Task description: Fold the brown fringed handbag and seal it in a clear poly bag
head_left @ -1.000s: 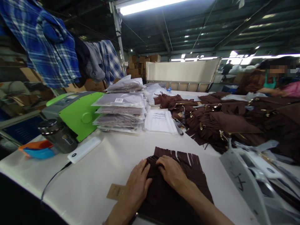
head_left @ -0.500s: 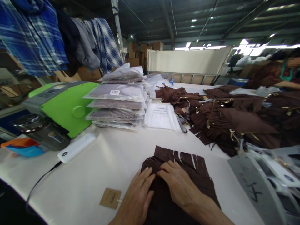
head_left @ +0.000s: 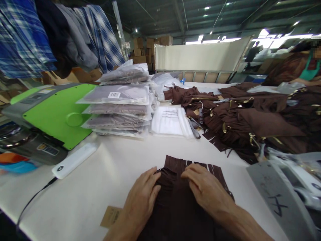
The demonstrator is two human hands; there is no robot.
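A dark brown fringed bag [head_left: 180, 207] lies on the white table before me, its fringe strips [head_left: 175, 162] pointing away. My left hand [head_left: 141, 194] rests at the bag's upper left edge, fingers stretched and thumb apart. On the upper right of the bag lies my right hand [head_left: 208, 187], its fingers slightly bent and touching the fabric. Both hands look open, though some fingertips are hard to see against the dark cloth. A tan card tag [head_left: 110, 216] sits on the table, partly covered by my left forearm.
Bagged grey packets [head_left: 117, 97] are stacked at left, beside white plastic sleeves [head_left: 172, 122]. More brown bags [head_left: 250, 124] with gold hardware pile up at right. A green-grey machine [head_left: 57, 113], a dark flask [head_left: 32, 144], a white corded device [head_left: 75, 160] and a grey marked board [head_left: 278, 197] surround the workspace.
My hands have moved apart: the left slid to the bag's left edge, the right shifted to the right and slightly away. The view has turned a little.
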